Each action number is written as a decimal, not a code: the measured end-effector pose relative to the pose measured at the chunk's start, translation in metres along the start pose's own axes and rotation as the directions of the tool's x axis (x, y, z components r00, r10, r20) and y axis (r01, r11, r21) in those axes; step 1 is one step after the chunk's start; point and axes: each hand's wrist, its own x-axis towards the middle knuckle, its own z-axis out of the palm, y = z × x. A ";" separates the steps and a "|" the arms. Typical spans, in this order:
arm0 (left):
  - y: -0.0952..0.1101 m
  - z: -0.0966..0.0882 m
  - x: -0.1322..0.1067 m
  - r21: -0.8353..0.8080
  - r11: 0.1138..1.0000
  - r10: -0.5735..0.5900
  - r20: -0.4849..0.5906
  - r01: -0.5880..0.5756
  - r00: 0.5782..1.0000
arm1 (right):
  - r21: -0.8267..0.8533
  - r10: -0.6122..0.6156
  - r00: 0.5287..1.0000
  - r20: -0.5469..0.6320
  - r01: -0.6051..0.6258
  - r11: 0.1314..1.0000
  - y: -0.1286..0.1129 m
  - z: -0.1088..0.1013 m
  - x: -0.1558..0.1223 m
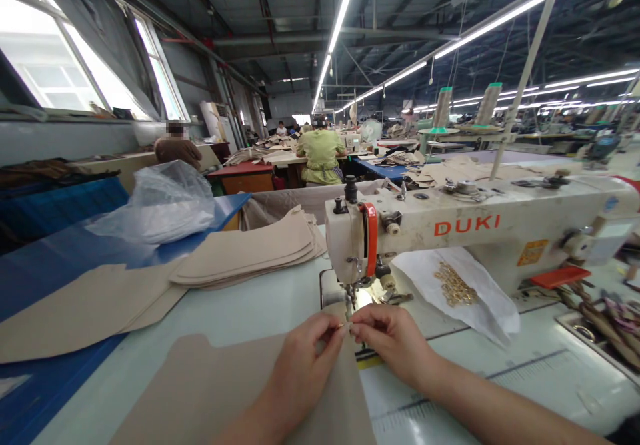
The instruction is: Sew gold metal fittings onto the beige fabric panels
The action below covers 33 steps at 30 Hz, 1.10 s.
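My left hand (300,365) is closed in a pinch just in front of the sewing machine's needle area, with a small gold-coloured metal piece (343,325) glinting at its fingertips. Almost touching it, my right hand (395,341) pinches too; whatever lies between its fingers is too small to make out. Under my left hand and wrist lies a beige fabric panel (215,378), its right edge running up toward the needle. The white sewing machine (410,225) stands right behind both hands. Several gold metal pieces (455,285) are heaped on a white sheet (490,315) beneath the machine's arm.
Stacked beige panels (250,251) lie left of the machine, with more panels (90,305) farther left on a blue surface. A clear plastic bag (170,198) stands behind them. A tray (595,338) of odds and ends is at the right. People (320,151) sit farther back.
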 end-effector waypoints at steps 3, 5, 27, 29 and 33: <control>-0.001 0.003 0.000 0.013 1.000 0.024 -0.018 -0.024 1.000 | -0.197 -0.094 0.995 -0.026 0.087 0.976 -0.002 -0.002 -0.001; -0.002 0.004 0.000 0.025 0.999 0.033 -0.033 -0.032 0.999 | -0.286 -0.141 0.990 -0.020 0.130 0.949 -0.003 -0.002 -0.001; -0.023 -0.026 -0.002 0.234 0.967 0.082 0.078 -0.098 0.994 | 0.012 0.227 0.973 0.040 -0.227 0.974 0.005 0.001 0.006; -0.030 -0.020 -0.009 0.287 0.945 0.129 0.104 -0.154 0.986 | 0.003 0.270 0.961 0.056 -0.271 0.963 0.003 0.001 0.010; -0.033 -0.013 -0.020 0.343 0.923 0.142 0.123 -0.176 0.982 | -0.031 0.372 0.923 0.102 -0.371 0.928 -0.003 0.001 0.021</control>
